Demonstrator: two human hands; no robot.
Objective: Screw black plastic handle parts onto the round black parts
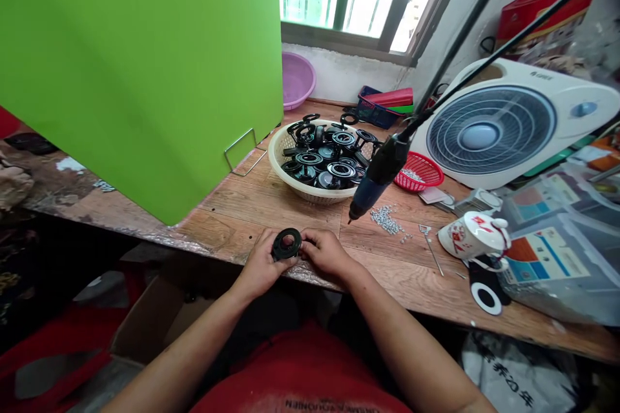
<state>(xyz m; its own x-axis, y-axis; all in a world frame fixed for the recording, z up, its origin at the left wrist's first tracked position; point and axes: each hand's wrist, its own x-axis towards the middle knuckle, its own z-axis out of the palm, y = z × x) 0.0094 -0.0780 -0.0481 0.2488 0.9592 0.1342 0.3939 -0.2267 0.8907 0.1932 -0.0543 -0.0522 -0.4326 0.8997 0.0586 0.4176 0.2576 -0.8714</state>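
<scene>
My left hand [260,269] is closed around a black ring-shaped plastic part [280,250] with a round hole in its middle, held at the table's front edge. The fingers of my right hand [328,253] are bent and pinched at the ring's right side; their tips are partly hidden. Just beyond my hands stands a cream basket [310,193] heaped with similar black round parts [329,158]. A dark electric screwdriver [380,171] hangs bit-down above the table, to the right of the basket. Beneath and right of its bit lies a scatter of small silver screws [386,219].
A tall green panel [159,77] blocks the left side. Toward the right are a red basket [426,172] with small pieces, a white fan [484,122], a lidded mug [467,235], a thin metal rod [433,251] and clear plastic boxes [557,264]. A wire stand [245,152] is near the panel.
</scene>
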